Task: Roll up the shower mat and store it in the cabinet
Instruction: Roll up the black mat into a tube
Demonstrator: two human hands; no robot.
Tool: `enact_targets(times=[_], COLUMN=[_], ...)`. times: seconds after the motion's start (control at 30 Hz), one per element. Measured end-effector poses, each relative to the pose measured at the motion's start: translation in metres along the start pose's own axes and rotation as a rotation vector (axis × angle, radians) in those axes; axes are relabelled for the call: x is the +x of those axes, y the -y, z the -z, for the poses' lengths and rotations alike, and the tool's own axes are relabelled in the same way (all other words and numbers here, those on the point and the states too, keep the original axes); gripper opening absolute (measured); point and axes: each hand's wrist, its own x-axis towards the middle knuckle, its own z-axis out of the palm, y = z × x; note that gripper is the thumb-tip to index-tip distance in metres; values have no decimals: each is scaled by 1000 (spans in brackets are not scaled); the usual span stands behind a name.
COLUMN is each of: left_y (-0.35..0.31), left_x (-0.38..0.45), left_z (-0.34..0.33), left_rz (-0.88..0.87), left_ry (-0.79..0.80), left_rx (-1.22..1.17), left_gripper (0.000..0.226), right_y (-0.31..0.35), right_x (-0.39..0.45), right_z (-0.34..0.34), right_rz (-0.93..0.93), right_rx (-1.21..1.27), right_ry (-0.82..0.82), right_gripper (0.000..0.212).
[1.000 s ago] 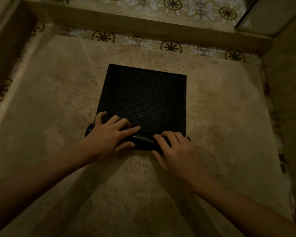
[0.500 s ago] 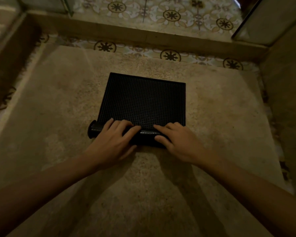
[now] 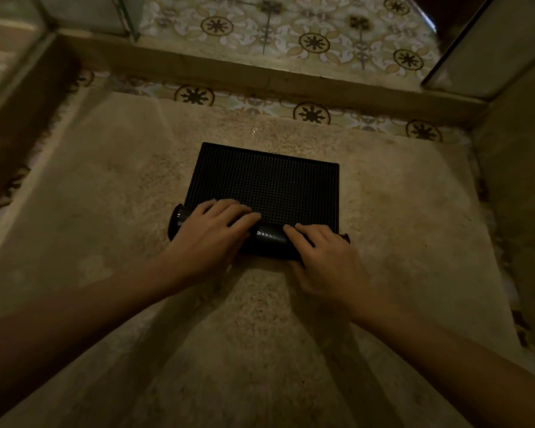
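Beige rug (image 3: 112, 211); black half-rolled gridded mat (image 3: 266, 183)

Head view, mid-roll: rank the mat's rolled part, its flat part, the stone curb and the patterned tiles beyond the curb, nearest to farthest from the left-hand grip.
1. rolled part: directly under the left-hand grip.
2. flat part: just ahead of the fingertips.
3. stone curb: farther ahead, running across the view.
4. patterned tiles beyond the curb: at the top.

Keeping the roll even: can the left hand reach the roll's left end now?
Probably yes: the left hand rests on the roll, whose left end sticks out uncovered right beside it.
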Motion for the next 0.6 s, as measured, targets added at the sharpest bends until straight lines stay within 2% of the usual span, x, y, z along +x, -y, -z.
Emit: enact_targets(times=[0.17,0.27,0.33,0.43,0.53,0.6], left_y=[3,7,12,20,29,35], left_x=[-1,9,15,23,36,44], left_z=[-1,1,3,1,2,7], left_rz=[-26,-5,-18,-35,9,35], left_ry=[0,-18,-16,7,57,72], left_rx=[39,-9,-35,-48,-149,-245], left_gripper=[56,54,53,55,58,58], right_y=[-30,-37,-30,-10,1,-2], right_x=[30,39,33,20,23,30], right_z=[8,10,5,-6,-11,-10], right_rz=[-15,-36,-27,-81,-102,-91], right_rx=[172,290,251,63,-26,-75], right_ry=[207,232,157,-42,-75,-100], right_gripper=[67,64,59,58,66,62])
